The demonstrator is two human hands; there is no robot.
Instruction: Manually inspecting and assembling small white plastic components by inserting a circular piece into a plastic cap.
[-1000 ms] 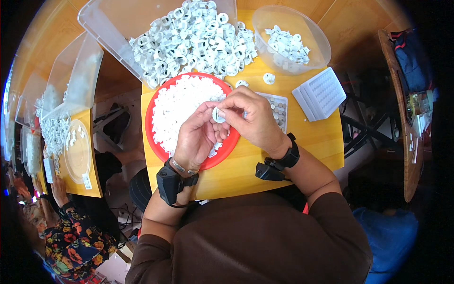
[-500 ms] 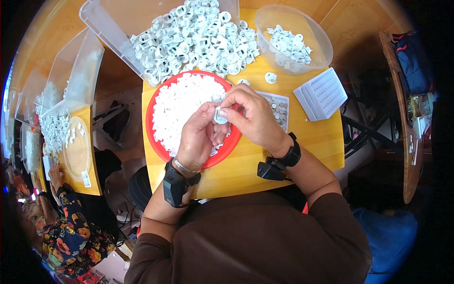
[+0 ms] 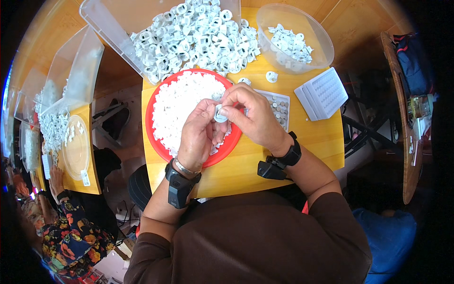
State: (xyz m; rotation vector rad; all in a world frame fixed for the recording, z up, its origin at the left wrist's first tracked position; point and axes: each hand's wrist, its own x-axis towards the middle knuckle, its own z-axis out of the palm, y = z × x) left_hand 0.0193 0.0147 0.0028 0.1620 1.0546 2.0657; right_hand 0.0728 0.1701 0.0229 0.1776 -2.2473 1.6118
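Yellow table (image 3: pixel 326 142) carries a clear bin (image 3: pixel 123 19) of white rings and a red plate (image 3: pixel 153 137) of small white bits. Over the plate, my left hand (image 3: pixel 198 135) and right hand (image 3: pixel 253 116) both pinch one white ring piece (image 3: pixel 220 113).

Your fingers (image 3: pixel 226 112) cover most of the small white part (image 3: pixel 220 113), so its shape stays unclear. Your hands hide the right side of the red tray (image 3: pixel 158 94). The far clear bin (image 3: pixel 101 19) is cut off by the picture's top edge.
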